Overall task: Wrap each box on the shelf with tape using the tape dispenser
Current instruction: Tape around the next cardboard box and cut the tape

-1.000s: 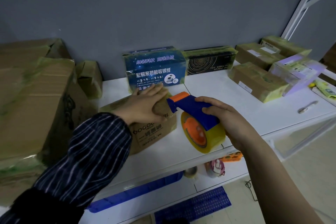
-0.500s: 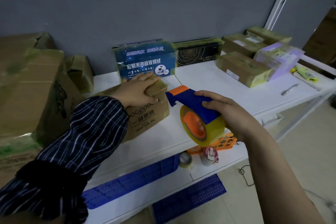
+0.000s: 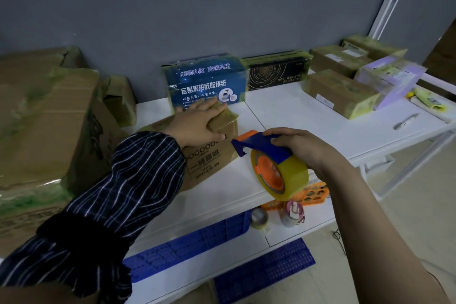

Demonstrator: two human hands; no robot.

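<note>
A brown cardboard box with printed letters sits on the white shelf, left of centre. My left hand lies flat on its top with the fingers stretched out. My right hand grips a blue and orange tape dispenser carrying a yellow tape roll. The dispenser's orange-tipped nose sits just off the box's right edge, near its upper corner. I cannot tell whether it touches the box.
A blue printed box and a black box stand at the back. Several taped brown boxes and a purple box lie to the right. Large cartons fill the left. Blue crates, bottles and an orange basket sit on the lower shelf.
The view has shifted slightly. My right hand has drawn the dispenser a little away from the box's right side. My left hand stays flat on the box top.
</note>
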